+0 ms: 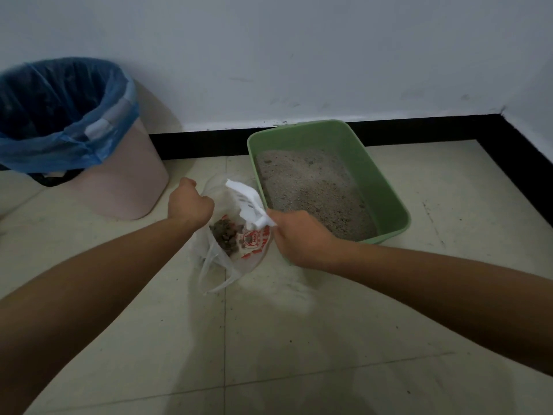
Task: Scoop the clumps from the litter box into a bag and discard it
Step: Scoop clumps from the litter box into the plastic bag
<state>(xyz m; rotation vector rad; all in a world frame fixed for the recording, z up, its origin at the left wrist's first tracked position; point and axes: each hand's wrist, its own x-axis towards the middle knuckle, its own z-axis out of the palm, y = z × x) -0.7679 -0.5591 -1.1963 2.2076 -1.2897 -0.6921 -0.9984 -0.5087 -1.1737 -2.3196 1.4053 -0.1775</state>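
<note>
A green litter box [389, 193] filled with grey litter [311, 184] sits on the floor by the wall. Just left of it lies a thin clear plastic bag [230, 265] with red print, holding dark clumps [225, 237]. My left hand [190, 205] is closed on the bag's upper left edge and holds it open. My right hand [296, 238] grips the handle of a white slotted scoop [247, 200], which is tilted over the bag's opening. I cannot tell if anything lies in the scoop.
A pink trash bin [128, 181] lined with a blue bag [59, 115] stands at the left against the white wall. A black baseboard [419, 127] runs behind the box. The floor is pale tile with scattered litter grains.
</note>
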